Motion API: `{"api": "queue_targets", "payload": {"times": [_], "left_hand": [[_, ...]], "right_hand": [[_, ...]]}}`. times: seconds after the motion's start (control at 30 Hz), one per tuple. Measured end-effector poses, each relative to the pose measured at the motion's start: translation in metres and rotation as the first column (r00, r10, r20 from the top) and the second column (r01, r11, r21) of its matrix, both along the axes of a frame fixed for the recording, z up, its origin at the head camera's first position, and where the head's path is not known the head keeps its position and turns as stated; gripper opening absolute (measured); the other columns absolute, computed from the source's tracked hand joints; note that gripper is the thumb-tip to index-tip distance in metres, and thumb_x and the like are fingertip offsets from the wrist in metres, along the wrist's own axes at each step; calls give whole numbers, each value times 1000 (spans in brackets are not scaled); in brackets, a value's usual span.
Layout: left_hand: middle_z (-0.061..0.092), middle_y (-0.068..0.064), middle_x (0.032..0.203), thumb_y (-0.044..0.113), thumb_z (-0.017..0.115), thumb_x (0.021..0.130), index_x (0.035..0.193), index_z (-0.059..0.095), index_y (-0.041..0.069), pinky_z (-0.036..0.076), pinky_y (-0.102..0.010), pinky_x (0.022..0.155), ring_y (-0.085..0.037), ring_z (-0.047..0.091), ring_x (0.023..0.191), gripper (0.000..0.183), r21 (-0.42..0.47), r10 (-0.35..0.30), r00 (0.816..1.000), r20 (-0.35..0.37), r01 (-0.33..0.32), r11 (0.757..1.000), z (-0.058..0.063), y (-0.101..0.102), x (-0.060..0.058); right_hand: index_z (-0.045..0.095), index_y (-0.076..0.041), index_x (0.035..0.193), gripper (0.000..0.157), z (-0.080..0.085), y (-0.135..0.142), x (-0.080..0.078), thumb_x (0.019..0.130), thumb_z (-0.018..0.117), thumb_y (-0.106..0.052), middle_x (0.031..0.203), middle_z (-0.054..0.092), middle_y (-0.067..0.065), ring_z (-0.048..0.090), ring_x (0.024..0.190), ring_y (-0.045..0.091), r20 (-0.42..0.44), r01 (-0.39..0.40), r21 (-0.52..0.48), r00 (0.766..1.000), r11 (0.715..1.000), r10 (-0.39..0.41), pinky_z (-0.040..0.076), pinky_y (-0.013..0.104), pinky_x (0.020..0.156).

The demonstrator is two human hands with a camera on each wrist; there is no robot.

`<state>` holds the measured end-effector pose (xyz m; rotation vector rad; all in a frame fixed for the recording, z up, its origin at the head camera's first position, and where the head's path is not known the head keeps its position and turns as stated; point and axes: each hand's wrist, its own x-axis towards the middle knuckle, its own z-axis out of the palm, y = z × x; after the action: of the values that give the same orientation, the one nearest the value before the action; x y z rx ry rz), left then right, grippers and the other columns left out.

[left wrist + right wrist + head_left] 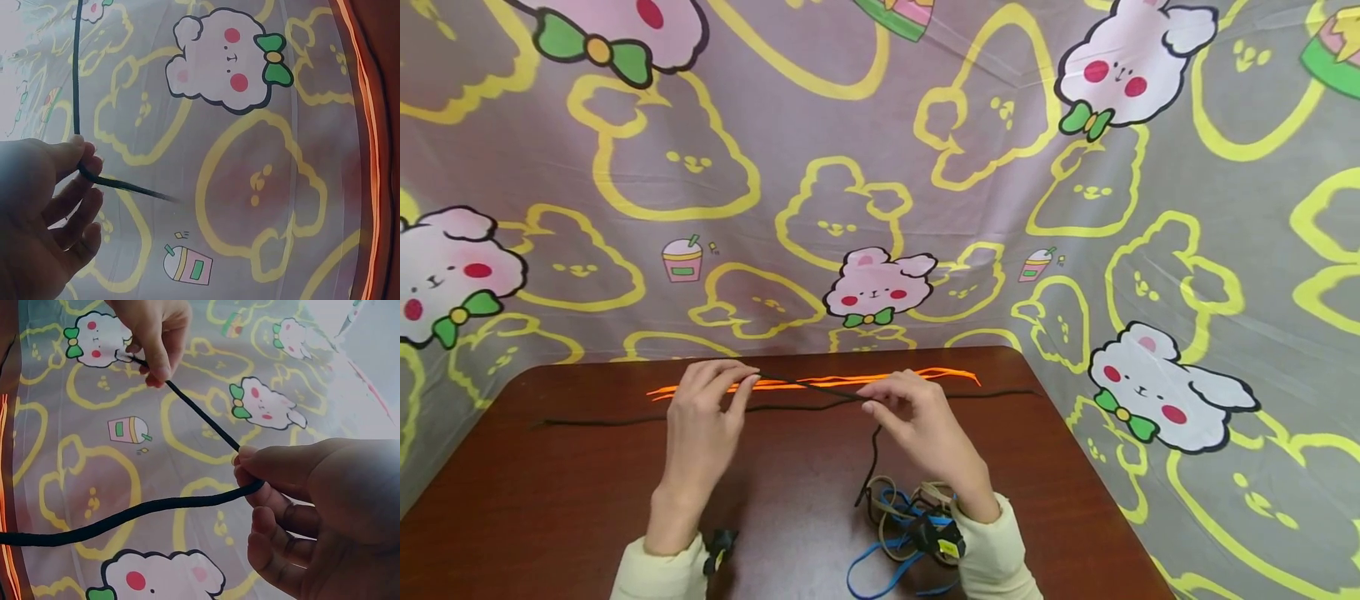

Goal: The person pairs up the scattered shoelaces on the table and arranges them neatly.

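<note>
A thin black shoelace (808,384) is stretched between the two hands above the table. My left hand (696,433) pinches it near one end between thumb and index finger; a short tip of the black shoelace (128,187) sticks out past the fingers in the left wrist view. My right hand (925,425) pinches the same lace between thumb and forefinger, and the rest of it hangs from there toward the tabletop. In the right wrist view the lace (203,415) runs taut between both hands, then bends away loosely below the right fingers.
Another black lace (602,422) lies lengthwise across the brown table (775,500). Orange laces (940,372) lie behind it, near the back edge. A tangle of blue laces (868,575) and khaki laces (889,546) lies beside the right wrist. A patterned cloth (985,208) hangs behind.
</note>
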<state>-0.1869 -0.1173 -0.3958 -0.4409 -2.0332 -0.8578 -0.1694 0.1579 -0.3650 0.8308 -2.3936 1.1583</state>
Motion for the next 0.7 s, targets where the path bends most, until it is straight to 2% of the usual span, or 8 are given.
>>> {"api": "queue_targets", "payload": {"times": [0.23,0.43,0.57,0.7], "left_hand": [[73,-14,92,-10,79,81,101,78,1,45,-44,86,-35,60,96,23,-10,2,1000,8,-1,1000,2,-7,-1],[73,-14,86,-10,81,79,99,80,2,43,-44,86,-35,59,95,23,42,26,999,-22,-25,999,5,-16,0],[73,-17,86,-5,81,81,98,79,0,43,-45,86,-34,60,96,17,94,61,998,-15,-59,994,7,-24,3],[73,-19,89,-3,80,83,97,77,-1,42,-47,84,-36,59,97,15,100,94,996,12,-94,990,8,-34,6]], "right_hand": [[78,-13,103,15,3,5,1,90,78,-8,80,64,-12,51,73,7,22,4,20,1000,1000,-4,46,24,64],[77,-12,105,15,3,9,4,90,77,-10,87,67,-10,57,78,7,74,-13,48,997,999,10,50,25,69],[77,-13,106,16,3,14,5,91,77,-10,94,71,-10,60,85,6,126,-47,95,991,994,35,52,26,76],[76,-14,106,14,3,17,5,92,76,-12,92,71,-9,60,83,6,161,-98,160,984,982,72,53,26,76]]}}
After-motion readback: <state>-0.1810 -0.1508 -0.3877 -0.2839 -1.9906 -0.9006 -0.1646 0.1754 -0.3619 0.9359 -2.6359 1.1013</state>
